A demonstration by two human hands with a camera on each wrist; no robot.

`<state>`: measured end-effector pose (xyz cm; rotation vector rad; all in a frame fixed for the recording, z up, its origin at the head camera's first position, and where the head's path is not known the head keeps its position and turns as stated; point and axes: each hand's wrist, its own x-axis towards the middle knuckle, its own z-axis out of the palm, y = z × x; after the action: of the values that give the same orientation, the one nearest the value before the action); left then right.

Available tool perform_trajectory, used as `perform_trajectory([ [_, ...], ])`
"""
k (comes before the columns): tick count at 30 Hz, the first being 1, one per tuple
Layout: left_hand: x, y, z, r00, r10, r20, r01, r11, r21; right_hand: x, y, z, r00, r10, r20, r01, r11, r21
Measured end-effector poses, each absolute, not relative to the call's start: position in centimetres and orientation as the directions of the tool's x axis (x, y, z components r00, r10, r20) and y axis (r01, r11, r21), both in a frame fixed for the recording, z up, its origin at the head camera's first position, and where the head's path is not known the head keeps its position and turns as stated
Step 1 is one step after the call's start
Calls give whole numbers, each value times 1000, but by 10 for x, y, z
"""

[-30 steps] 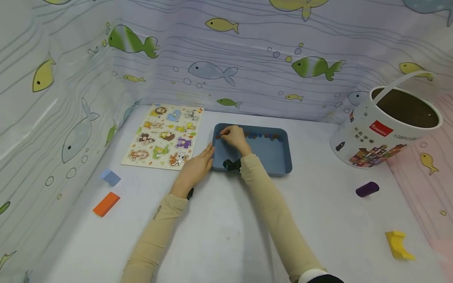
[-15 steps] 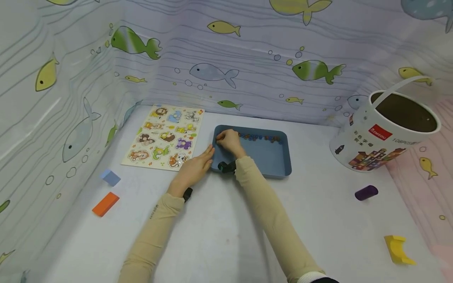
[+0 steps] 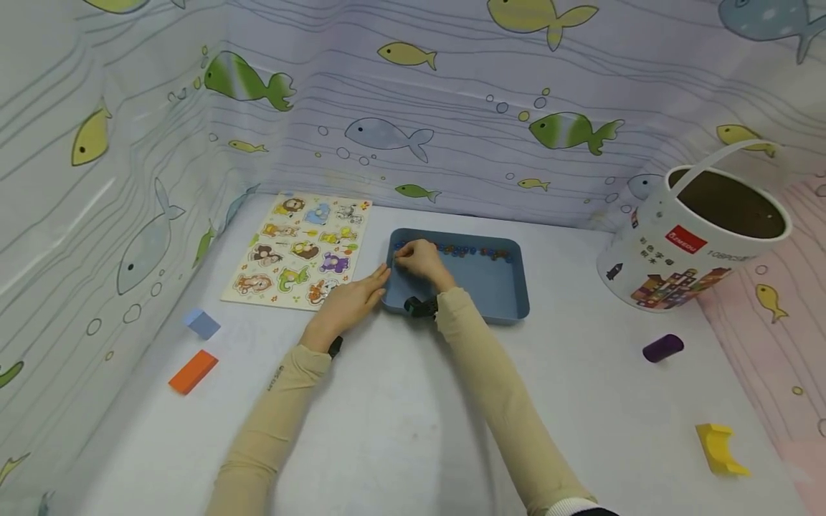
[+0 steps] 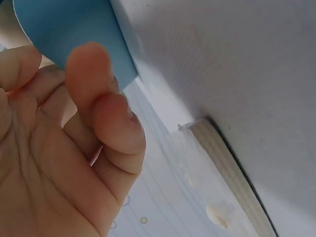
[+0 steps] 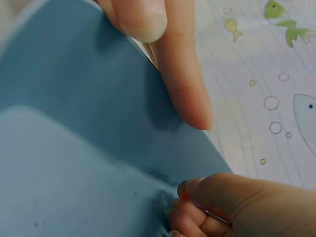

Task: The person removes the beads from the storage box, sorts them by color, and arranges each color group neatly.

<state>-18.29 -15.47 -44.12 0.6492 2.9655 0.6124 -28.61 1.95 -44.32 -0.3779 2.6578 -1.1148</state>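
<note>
On the white table, seen from the head camera, a blue tray (image 3: 493,287) sits just past the middle, with a row of tiny colored beads (image 3: 474,250) along its far wall. The right hand (image 3: 421,261) is inside the tray at the far left corner, fingers bunched down on the beads there. The left hand (image 3: 348,304) lies with straight fingers against the tray's left side, holding it steady. A good way to do this step, I think, is to keep that flat hand pushing on the tray so it does not slide — the beads are small and could roll.

From the left wrist camera, the left hand (image 4: 59,148) fills the view. Its thumb is loose and near the tray's blue edge (image 4: 69,34), not wrapped round it. The animal puzzle board (image 4: 232,173) lies beside it.

From the right wrist camera, the right hand's fingertips (image 5: 207,207) are pinched together down in the corner of the tray (image 5: 74,148), and a bit of red — one small bead (image 5: 182,190) — peeks out between them. One finger is stretched out above. It seems best to pinch softly and lift straight up, so the bead does not pop away.
</note>
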Motion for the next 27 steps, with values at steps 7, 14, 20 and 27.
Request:
perform_trajectory([
  [7,-185,-158,-443,-906,423,16,393,825,406,-259,26,-436,-936,-349,-44,-173,564,-807],
  [14,-186,-164,-442,-905,424,24,392,811,435,-203,19,-414,-903,-428,50,-255,437,-862],
  [20,-187,-164,-439,-883,468,42,443,799,408,-161,5,-420,-786,-609,106,-433,420,-798],
  [27,-186,-161,-441,-887,461,41,437,806,399,-140,-2,-451,-761,-645,69,-497,512,-701],
])
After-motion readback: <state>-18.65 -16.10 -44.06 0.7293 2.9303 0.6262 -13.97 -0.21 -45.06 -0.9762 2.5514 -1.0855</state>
